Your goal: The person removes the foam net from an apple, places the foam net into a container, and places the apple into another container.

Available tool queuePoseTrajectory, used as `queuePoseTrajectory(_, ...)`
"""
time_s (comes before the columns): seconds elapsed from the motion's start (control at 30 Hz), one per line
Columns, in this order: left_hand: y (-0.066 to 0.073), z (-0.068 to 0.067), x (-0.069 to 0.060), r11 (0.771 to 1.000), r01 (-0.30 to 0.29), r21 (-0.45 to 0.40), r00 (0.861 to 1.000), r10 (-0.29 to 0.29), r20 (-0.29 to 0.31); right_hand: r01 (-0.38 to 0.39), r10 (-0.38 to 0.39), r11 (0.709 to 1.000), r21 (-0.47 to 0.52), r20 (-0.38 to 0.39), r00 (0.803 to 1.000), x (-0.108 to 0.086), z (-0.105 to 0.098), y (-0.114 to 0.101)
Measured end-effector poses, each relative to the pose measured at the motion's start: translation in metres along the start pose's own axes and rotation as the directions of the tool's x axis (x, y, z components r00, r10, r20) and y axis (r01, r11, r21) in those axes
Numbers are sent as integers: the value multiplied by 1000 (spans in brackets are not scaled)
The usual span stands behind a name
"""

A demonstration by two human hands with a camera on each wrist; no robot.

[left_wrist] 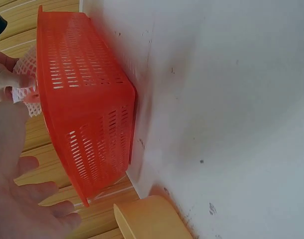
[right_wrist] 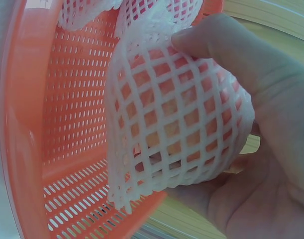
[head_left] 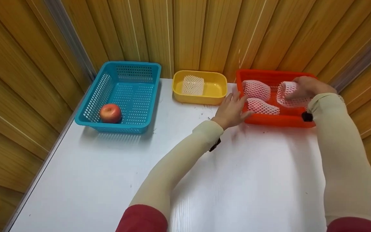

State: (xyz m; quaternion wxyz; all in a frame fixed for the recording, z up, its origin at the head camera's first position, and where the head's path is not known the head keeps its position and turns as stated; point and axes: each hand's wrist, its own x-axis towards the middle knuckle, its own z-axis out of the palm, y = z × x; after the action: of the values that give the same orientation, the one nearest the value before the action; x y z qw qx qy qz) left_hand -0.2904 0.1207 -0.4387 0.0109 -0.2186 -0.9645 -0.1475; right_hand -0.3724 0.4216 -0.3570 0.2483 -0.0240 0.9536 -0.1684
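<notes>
My right hand (head_left: 314,87) grips an apple in a white foam net sleeve (right_wrist: 176,109) at the right side of the red basket (head_left: 279,120). Red and yellow skin shows through the mesh, and the sleeve's loose end hangs past the fruit. Two more net-wrapped fruits, one at the back (head_left: 257,90) and one in front (head_left: 262,107), lie in the basket's left half. My left hand (head_left: 230,109) is beside the basket's left wall with its fingers spread, holding nothing. From the head view I cannot tell whether it touches the rim.
A blue basket (head_left: 155,93) on the left holds one bare apple (head_left: 110,113). Between the baskets stands a yellow tub (head_left: 200,99) with an empty foam net (head_left: 193,85) inside. All stand on a white table (head_left: 237,180) against wood-panelled walls (head_left: 188,35).
</notes>
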Motion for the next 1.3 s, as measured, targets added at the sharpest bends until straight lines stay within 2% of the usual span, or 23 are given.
queuePoseTrajectory(0.13,-7,-9,-6,999,-33,-23,999,34,27,9,-10,1000,-27,-9,1000,-1,-2,1)
queuePoseTrajectory(0.3,-17,-20,-18,995,-97,-10,995,97,24,51,-54,995,-84,-28,998,-4,-3,-1)
queuePoseTrajectory(0.53,-32,-29,-30,988,-153,11,988,153,7,63,-65,997,-37,-34,997,-6,-3,-3)
queuePoseTrajectory(0.7,-42,-32,-36,985,-170,19,985,170,3,83,-85,996,-44,-48,995,-7,-2,-1)
queuePoseTrajectory(0.87,-55,-34,-43,987,-155,42,988,155,9,120,-125,991,-62,-86,988,-5,1,1)
queuePoseTrajectory(1.07,-73,-35,-51,994,-113,4,994,113,-1,138,-143,989,-43,-126,982,-4,5,0)
queuePoseTrajectory(1.3,-92,-36,-59,996,-84,-12,996,84,-9,164,-173,984,-69,-148,974,-4,6,-3)
